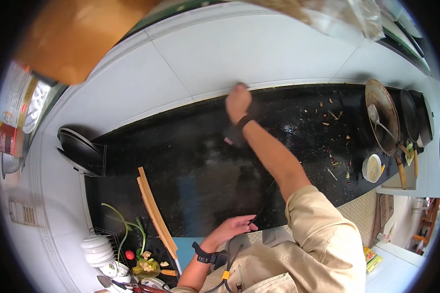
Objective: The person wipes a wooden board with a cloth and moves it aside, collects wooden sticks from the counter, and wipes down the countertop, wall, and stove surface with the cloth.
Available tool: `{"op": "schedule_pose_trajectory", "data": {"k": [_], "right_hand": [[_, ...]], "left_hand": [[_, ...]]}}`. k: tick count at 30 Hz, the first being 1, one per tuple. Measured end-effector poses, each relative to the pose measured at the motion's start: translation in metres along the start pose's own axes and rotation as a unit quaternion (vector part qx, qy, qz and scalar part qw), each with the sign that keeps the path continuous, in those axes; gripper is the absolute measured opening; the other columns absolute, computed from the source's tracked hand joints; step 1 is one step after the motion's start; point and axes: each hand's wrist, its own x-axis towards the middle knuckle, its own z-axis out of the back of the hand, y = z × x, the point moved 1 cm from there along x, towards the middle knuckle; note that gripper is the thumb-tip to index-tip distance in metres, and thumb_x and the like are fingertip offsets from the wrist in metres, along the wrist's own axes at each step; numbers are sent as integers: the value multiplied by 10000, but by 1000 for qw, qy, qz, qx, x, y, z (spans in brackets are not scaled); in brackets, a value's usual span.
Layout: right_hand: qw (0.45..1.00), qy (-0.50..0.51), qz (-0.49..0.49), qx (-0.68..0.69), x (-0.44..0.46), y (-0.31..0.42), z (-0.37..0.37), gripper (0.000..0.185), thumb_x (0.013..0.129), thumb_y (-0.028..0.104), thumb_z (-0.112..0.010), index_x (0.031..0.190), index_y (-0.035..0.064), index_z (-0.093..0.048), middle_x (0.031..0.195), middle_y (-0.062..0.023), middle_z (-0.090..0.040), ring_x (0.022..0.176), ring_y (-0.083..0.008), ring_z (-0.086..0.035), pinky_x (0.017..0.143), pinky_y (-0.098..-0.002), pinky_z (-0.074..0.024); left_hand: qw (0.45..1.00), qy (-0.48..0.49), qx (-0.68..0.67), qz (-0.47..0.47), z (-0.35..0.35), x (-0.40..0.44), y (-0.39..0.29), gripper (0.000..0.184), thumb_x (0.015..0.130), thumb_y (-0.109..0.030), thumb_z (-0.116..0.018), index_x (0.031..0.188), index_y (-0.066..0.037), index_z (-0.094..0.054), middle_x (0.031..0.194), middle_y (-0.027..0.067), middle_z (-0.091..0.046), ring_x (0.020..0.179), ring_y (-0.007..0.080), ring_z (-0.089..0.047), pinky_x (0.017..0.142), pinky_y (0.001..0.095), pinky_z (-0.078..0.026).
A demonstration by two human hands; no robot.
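Observation:
My right hand [239, 103] reaches far over the black countertop [205, 166], up against its back edge where the white wall [259, 49] starts. It looks closed, fingers curled, but motion blurs it and I cannot make out what is in them. Just below that wrist a dark, blurred thing with a small pink patch [228, 140] lies against the black surface; its kind is unclear. At the counter's front edge, close to my body, my left hand [232, 228] is open, with fingers stretched out and nothing held. A thin dark cord runs near its fingertips.
Food scraps [335, 158] litter the counter's right side. Beyond them stand a white bowl [372, 168], a large pan [382, 117] and a metal ladle [382, 121]. Wooden strips [154, 210] lie at left, near green onions [122, 227], stacked white bowls [97, 251] and dark pans [80, 149].

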Motion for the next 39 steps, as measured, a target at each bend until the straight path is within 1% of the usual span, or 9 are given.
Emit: {"op": "schedule_pose_trajectory", "data": {"k": [6, 9, 20, 26, 33, 34, 35, 37, 39], "right_hand": [[995, 68, 64, 43, -5, 1, 16, 123, 869, 1, -504, 940, -31, -599, 970, -274, -606, 976, -457, -593, 867, -497, -485], [963, 0, 178, -200, 21, -52, 36, 254, 837, 58, -533, 1035, -80, -610, 1048, -221, -616, 1145, -448, -528, 1150, -513, -231], [889, -22, 98, -447, 164, -222, 171, 261, 836, 145, -557, 991, -52, -629, 862, -166, -695, 889, -299, -681, 1156, -535, -173], [975, -61, -32, -213, 243, -300, 249, 181, 860, 94, -529, 967, -1, -641, 923, -261, -676, 924, -450, -638, 784, -523, -515], [986, -99, -136, -24, 193, -146, 189, 477, 861, 82, -540, 1298, -84, -444, 1165, -283, -598, 1038, -429, -622, 875, -461, -517], [958, -190, 72, -204, 169, -148, 138, 508, 855, 18, -499, 1334, -110, -387, 1264, -297, -525, 1230, -409, -499, 1007, -426, -446], [919, -127, 86, -364, 142, -120, 117, 445, 868, -14, -457, 1305, -92, -435, 1353, -318, -444, 1326, -407, -377, 1093, -406, -362], [991, 33, 20, 128, 81, -40, 141, 355, 918, 9, -462, 1260, -86, -451, 1437, -374, -314, 1348, -486, -324, 1115, -477, -328], [989, -43, 103, 97, 71, -31, 125, 368, 890, -32, -477, 1252, -81, -434, 1394, -459, -269, 1328, -583, -264, 1104, -541, -310]], "left_hand": [[999, 27, 32, 21, -18, 22, -21, 513, 983, -87, -549, 1469, -10, -403, 1211, 118, -646, 1134, 147, -584, 1007, 290, -434], [997, 44, 55, 33, -24, 39, -27, 511, 984, -84, -546, 1470, -17, -405, 1211, 120, -646, 1132, 143, -583, 1004, 285, -433], [994, 80, 69, 39, -66, 99, -41, 504, 987, -192, -579, 1442, -17, -453, 1197, 138, -647, 1126, 182, -585, 1005, 320, -441], [992, 84, 74, 55, -75, 107, -27, 519, 987, -197, -582, 1453, -19, -439, 1210, 136, -642, 1131, 169, -580, 1010, 306, -435], [992, 95, 40, 70, -80, 112, -20, 501, 988, -84, -548, 1471, -48, -421, 1202, 112, -646, 1121, 134, -577, 1005, 282, -426], [993, 90, 39, 69, -80, 114, -21, 502, 988, -86, -550, 1471, -48, -421, 1204, 113, -645, 1121, 133, -576, 1005, 280, -425], [992, 92, 42, 73, -82, 117, -24, 502, 988, -86, -550, 1471, -48, -421, 1204, 113, -645, 1121, 133, -576, 1005, 280, -425], [992, 92, 52, 67, -85, 120, -32, 503, 989, -86, -549, 1473, -49, -419, 1205, 113, -645, 1123, 132, -574, 1007, 279, -424], [993, 84, 66, 58, -86, 121, -40, 515, 990, -156, -566, 1467, -29, -420, 1209, 122, -642, 1118, 151, -577, 1009, 292, -426]]}}
